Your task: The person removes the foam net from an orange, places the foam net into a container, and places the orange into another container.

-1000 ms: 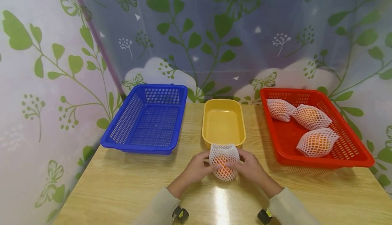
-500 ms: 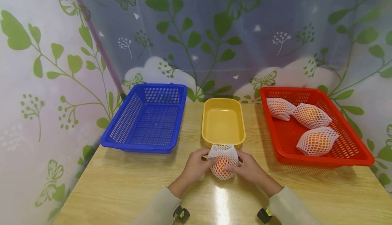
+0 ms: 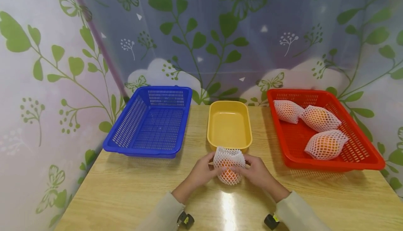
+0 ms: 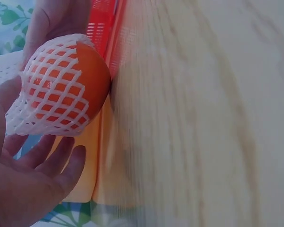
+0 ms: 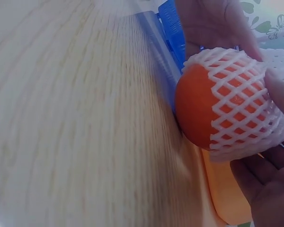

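Note:
An orange (image 3: 230, 178) in a white foam net sleeve (image 3: 230, 153) is held between both hands, just in front of the yellow basin. My left hand (image 3: 201, 171) grips it from the left, thumb on the near face and fingers around the side. From the right, my right hand (image 3: 257, 171) holds it the same way. Both wrist views show the bottom of the orange (image 4: 97, 78) bare, past the lattice edge of the net (image 5: 239, 104). The sleeve's loose end points toward the basin.
Behind the hands stands a yellow basin (image 3: 230, 145) with nothing in it. A blue basket (image 3: 143, 150), also without contents, is at the left. The red basket (image 3: 291, 150) at the right holds three net-wrapped fruits (image 3: 325, 145). A patterned curtain (image 3: 201, 66) hangs behind the wooden table (image 3: 132, 192).
The hands and the orange stay in nearly the same spot. The thumbs have shifted slightly over the net, and its loose end has changed shape a little.

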Available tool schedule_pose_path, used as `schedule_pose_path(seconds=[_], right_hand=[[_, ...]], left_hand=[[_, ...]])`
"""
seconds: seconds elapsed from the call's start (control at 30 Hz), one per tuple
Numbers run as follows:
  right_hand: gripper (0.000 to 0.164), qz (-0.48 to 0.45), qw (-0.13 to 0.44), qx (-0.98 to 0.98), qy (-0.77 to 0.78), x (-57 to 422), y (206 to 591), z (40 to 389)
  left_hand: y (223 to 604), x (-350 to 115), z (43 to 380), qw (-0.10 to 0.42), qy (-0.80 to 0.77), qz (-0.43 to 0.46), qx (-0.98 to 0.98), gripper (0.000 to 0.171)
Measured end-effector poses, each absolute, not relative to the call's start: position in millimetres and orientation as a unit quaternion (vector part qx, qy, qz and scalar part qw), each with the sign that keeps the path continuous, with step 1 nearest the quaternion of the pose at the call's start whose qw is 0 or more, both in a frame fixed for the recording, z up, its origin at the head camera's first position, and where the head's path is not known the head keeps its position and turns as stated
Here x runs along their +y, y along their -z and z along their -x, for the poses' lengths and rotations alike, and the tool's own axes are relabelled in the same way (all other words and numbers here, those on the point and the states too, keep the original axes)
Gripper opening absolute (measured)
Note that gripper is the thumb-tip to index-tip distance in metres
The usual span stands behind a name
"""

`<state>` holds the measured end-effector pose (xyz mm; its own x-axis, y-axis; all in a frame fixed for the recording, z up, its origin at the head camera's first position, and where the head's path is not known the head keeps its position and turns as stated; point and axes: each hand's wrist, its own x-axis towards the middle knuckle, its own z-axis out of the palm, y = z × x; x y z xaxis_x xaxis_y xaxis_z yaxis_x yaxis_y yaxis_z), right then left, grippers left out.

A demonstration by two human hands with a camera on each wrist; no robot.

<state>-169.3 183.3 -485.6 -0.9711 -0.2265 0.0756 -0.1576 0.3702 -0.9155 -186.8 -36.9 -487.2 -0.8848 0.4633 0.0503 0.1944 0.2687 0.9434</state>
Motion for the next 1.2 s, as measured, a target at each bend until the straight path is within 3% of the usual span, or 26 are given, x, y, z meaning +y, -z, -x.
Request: schedule_pose_path(seconds=[0.47,0.8,1.2], right_hand=[[0.023,0.122,-0.058,0.842,0.522,178.9,478.2,166.9],[0.044,0.163,0.034,0.83,0.533,181.5,481.3,168.1],[0.059,0.166,0.073,0.828,0.531,183.5,481.3,165.8]], left_hand=[[484.6,-35.0,182.2,0.137,-0.561,-0.225,0.785,0.047],[471.6,-35.5,175.5,0.119,-0.555,-0.231,0.79,0.037],[484.2,-37.2,183.3,0.072,-0.556,-0.22,0.799,0.034]])
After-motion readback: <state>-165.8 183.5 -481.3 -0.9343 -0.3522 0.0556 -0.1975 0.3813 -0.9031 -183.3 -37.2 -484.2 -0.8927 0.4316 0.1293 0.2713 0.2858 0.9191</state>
